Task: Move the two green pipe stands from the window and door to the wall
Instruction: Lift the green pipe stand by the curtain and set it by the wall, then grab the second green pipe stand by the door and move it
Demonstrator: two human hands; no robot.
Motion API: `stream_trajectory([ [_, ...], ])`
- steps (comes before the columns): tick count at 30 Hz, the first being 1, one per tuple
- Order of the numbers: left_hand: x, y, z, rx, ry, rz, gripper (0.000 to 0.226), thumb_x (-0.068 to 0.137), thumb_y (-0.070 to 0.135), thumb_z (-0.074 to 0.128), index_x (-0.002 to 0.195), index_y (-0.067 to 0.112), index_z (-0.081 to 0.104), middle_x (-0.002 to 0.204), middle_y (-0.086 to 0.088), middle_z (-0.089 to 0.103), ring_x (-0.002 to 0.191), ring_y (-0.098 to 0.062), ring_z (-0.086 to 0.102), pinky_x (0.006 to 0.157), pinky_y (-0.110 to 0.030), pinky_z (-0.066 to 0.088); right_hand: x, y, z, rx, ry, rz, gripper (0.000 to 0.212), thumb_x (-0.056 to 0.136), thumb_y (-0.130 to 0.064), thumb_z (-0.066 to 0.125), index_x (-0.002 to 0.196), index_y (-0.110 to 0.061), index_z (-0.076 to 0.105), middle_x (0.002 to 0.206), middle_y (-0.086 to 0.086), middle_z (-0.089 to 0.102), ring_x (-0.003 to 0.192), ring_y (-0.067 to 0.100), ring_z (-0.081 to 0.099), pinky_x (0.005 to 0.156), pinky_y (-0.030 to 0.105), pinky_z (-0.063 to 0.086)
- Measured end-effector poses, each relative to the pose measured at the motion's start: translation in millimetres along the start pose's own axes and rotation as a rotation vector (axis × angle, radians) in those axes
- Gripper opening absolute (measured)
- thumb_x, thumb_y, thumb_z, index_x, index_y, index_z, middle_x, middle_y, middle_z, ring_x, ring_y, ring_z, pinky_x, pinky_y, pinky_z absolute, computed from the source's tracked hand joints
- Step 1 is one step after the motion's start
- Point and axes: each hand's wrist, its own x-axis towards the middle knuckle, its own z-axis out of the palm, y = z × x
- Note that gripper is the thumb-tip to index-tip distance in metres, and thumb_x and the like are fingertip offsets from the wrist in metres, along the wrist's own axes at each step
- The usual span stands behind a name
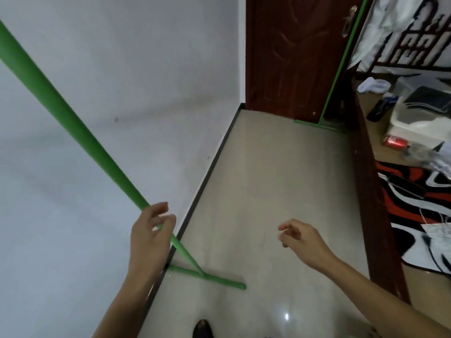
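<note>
- Near green pipe stand [73, 123]: upright pole leans against the white wall [122, 69], its crossbar foot flat on the tiled floor [268, 191] with one end at the dark skirting. Reads as already placed at the wall, or being settled there.
- Second green pipe stand [341, 69]: far end of the room, upright against the edge of the brown door [292, 57], base bar on the floor at the door's foot. Not yet moved, by the look of it.
- Judgement: roughly half done. One stand at the wall; the door-side stand remains to be fetched and set beside the first. No window in view.
- Left hand [151, 230]: at the pole of the near stand, low on its length. Fingers [168, 220] loosely spread and curled, not wrapped tight; the pole passes behind the palm. Contact looks light at most. Cannot tell whether the hand touches the pole or hovers just off it. Reads as a hand steadying or letting go, not a firm hold.
- Right hand [300, 237]: free in mid-air over the floor, well apart from both stands. Fingers half-curled, relaxed, thumb and forefinger near each other; nothing between them.
- Bed [415, 196] with patterned red, black and white cover along the right side, dark wooden frame; clutter and a red can [395, 142] on top. It narrows the walkway to the door.
- Toe of a dark shoe [202, 328] at the bottom edge.
</note>
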Motion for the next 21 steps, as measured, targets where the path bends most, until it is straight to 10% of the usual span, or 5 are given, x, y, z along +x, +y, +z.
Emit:
stream_trajectory([
  [7,-42.5,-14.6,100.0,0.025,-0.481,-0.29,0.016,0.088,0.007,0.057,0.096,0.016,0.067,0.089,-0.013,0.075,0.086,-0.031,0.072,0.071,-0.033,0.055,-28.1,77.9,-92.5,0.147,0.152,0.153,0.005,0.086,-0.009,0.065,0.089,-0.012,0.068,0.086,0.015,0.072,0.075,0.029,0.071,0.061,0.021,0.049],
  [21,99.8,28.0,304.9,0.135,-0.731,-0.286,0.012,0.088,0.008,0.058,0.096,0.011,0.067,0.082,-0.014,0.075,0.079,-0.028,0.071,0.066,-0.033,0.053,74.9,125.0,-221.3,0.307,0.4,0.351,0.01,0.085,-0.009,0.065,0.085,-0.018,0.069,0.08,0.005,0.073,0.072,0.019,0.07,0.065,0.03,0.047],
])
